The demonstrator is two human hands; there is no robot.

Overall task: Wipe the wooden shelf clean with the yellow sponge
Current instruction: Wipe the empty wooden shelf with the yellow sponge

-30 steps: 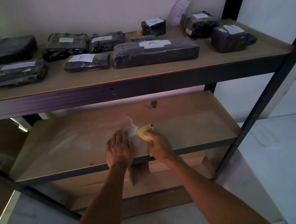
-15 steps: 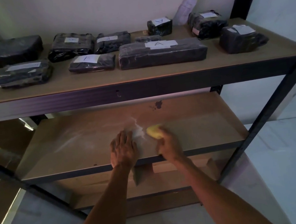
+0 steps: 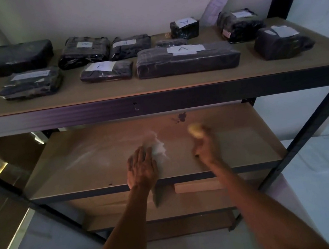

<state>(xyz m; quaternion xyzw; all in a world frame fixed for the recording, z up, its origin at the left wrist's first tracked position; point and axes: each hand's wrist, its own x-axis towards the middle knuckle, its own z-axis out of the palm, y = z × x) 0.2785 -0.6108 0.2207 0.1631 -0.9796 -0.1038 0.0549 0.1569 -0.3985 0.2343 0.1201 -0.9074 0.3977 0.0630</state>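
My right hand is clamped on the sponge, pressed to the shelf mid-depth, with bare board open toward the right edge and back edge. My left hand lies flat, fingers together, at the front edge beside a white smear. Since a second ago the sponge has slid right, away from my left hand.

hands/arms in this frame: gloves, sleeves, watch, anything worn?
Nothing worn that shows. Both forearms are bare from the bottom edge of the view up to the wrists, with no sleeve cuff in sight. The left hand and right hand are ungloved, with no watch, band or ring visible. The right hand is motion-blurred and the light is dim, so small items could be missed.
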